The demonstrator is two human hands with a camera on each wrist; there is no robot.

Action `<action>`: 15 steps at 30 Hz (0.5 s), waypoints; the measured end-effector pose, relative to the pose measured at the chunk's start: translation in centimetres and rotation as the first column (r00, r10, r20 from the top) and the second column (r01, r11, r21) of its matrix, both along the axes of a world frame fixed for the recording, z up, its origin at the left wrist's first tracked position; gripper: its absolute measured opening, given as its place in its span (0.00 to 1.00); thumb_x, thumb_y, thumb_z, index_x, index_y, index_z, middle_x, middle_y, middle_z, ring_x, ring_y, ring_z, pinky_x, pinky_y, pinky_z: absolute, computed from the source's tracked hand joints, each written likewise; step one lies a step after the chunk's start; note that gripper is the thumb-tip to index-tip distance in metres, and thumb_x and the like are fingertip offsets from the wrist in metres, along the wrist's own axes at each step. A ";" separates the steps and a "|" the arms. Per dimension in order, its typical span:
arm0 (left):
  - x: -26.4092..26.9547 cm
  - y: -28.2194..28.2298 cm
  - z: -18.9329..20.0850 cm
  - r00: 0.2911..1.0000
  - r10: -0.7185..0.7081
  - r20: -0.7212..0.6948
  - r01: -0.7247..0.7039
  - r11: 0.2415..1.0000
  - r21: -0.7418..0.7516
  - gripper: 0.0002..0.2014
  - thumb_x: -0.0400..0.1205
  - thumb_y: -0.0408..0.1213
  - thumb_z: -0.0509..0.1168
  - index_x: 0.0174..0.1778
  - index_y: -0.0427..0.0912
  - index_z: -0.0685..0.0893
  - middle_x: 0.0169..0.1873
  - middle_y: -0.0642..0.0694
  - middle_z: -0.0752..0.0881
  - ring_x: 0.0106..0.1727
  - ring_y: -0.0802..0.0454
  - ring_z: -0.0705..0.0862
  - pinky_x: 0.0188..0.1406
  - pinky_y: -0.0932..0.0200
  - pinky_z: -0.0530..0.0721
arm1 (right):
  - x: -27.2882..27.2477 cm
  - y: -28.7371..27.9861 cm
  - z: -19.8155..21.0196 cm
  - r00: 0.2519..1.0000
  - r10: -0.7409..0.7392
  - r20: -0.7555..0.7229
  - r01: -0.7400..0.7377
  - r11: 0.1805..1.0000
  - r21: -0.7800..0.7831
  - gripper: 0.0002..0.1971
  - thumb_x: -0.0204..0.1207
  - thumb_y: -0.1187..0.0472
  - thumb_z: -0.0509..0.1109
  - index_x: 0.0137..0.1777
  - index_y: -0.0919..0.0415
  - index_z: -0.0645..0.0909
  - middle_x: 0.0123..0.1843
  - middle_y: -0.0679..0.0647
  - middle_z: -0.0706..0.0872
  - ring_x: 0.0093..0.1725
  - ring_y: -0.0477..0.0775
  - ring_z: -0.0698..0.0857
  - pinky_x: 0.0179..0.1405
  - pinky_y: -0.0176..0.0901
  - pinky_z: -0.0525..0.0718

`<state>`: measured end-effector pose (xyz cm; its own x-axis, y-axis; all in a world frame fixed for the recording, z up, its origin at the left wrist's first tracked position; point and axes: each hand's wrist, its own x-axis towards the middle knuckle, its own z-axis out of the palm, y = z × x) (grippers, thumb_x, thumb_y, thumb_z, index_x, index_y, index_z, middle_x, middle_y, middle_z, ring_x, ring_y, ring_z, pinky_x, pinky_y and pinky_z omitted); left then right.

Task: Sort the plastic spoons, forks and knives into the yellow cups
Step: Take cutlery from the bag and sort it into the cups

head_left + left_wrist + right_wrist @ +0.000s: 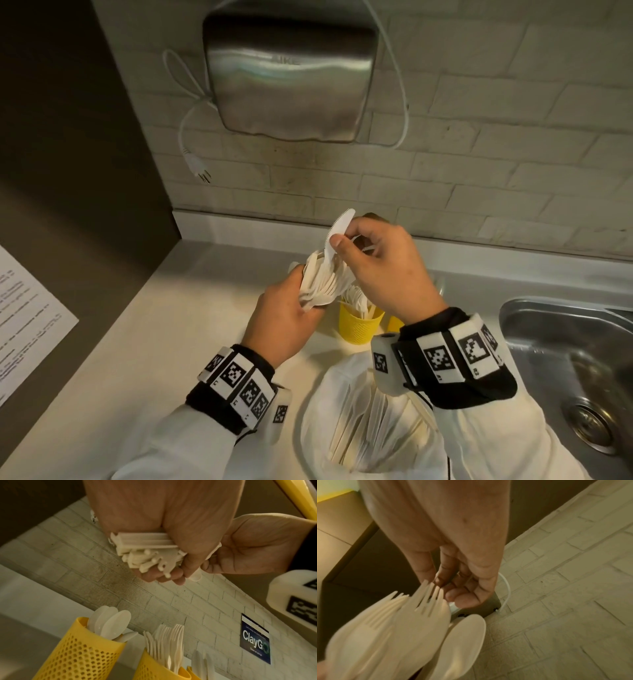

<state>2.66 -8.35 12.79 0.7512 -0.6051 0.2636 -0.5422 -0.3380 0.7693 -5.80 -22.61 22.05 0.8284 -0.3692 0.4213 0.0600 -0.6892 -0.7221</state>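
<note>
My left hand [287, 310] grips a thick bunch of white plastic cutlery [325, 279] by the handles; their ends [147, 550] stick out of the fist. My right hand [373, 260] pinches a white plastic knife [337, 233] by its serrated blade, just above that bunch. Forks and a spoon [419, 622] from the bunch show close and blurred in the right wrist view. Below stand yellow perforated cups: one with spoons [82, 650], one with forks [154, 669] [359, 322], and a third with knives [197, 673], mostly hidden behind my right wrist in the head view.
A white plastic bag [370, 421] with more cutlery lies open on the counter [154, 325] near me. A steel sink [565, 359] is at the right. A hand dryer [291, 68] with a dangling plug hangs on the brick wall. A printed sheet [27, 318] lies at the left.
</note>
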 end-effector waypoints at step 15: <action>0.1 0.5 -0.5 0.996 0.034 0.080 -0.043 0.993 0.107 0.19 0.80 0.45 0.72 0.67 0.52 0.80 0.47 0.52 0.90 0.46 0.49 0.89 0.47 0.48 0.89 | -0.9 -1.4 1.5 0.983 0.069 0.171 -0.083 0.994 0.076 0.07 0.87 0.55 0.69 0.52 0.59 0.84 0.34 0.44 0.80 0.31 0.42 0.77 0.32 0.38 0.76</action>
